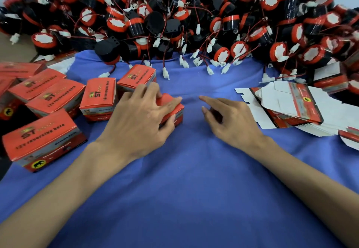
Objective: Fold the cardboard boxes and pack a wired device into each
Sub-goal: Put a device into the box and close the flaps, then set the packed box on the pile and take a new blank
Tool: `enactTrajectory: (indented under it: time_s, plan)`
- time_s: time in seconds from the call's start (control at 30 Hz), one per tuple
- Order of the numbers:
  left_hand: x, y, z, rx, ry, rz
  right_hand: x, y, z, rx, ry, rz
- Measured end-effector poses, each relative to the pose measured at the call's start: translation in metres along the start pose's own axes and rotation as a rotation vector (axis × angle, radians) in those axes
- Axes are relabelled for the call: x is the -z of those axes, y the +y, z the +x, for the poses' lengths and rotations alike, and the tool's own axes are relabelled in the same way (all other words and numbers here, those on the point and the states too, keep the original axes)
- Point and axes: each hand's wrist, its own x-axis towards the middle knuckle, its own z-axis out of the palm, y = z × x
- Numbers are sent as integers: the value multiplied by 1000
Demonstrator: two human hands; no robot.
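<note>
My left hand (142, 117) grips a closed red cardboard box (173, 109) on the blue cloth, fingers over its top and thumb at its near side. My right hand (231, 121) hovers just right of that box, holding nothing, fingers loosely spread and pointing left. A big heap of black-and-red wired devices (194, 18) with white plugs fills the far side. Flat unfolded box blanks (291, 107) lie stacked to the right.
Several closed red boxes (44, 140) stand in a cluster on the left, two of them (99, 96) right behind my left hand. Loose white plugs (166, 72) trail from the heap onto the blue cloth (184, 189).
</note>
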Motion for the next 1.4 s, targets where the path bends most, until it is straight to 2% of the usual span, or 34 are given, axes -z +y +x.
enactTrajectory:
  time_s: [0.13,0.23,0.33,0.47,0.57,0.67,0.8,0.9,1.0,1.2,1.27,1.33,1.4]
  plan:
    - [9,-8,-18,110,9,80,-1,0,0,-45,24,-41]
    - [3,-19,-27,264,48,73,3,5,6,-90,37,-113]
    - [-6,-37,-27,375,66,109,16,19,13,-148,-5,-343]
    - [-11,-51,-24,284,61,100,46,48,18,-471,-218,-685]
    - [-11,-53,-21,244,36,109,58,58,4,-659,-414,-757]
    - [-12,-36,-21,264,55,117,56,57,-10,-593,-424,-795]
    - [-10,3,-24,94,95,-8,60,54,-9,-543,-411,-765]
    - [-14,12,-25,50,2,-131,61,55,-11,-472,-415,-801]
    - [-21,6,-24,195,-76,-298,62,51,-11,-417,-226,-796]
    - [-29,-31,-17,284,-46,-435,64,53,-12,-295,58,-661]
    - [-29,-44,-15,367,-81,-438,69,52,-9,-120,246,-643]
    - [-23,-38,-16,396,16,-495,71,44,-6,150,441,-557]
    - [-11,-12,-13,449,48,-907,65,27,-1,386,488,-418]
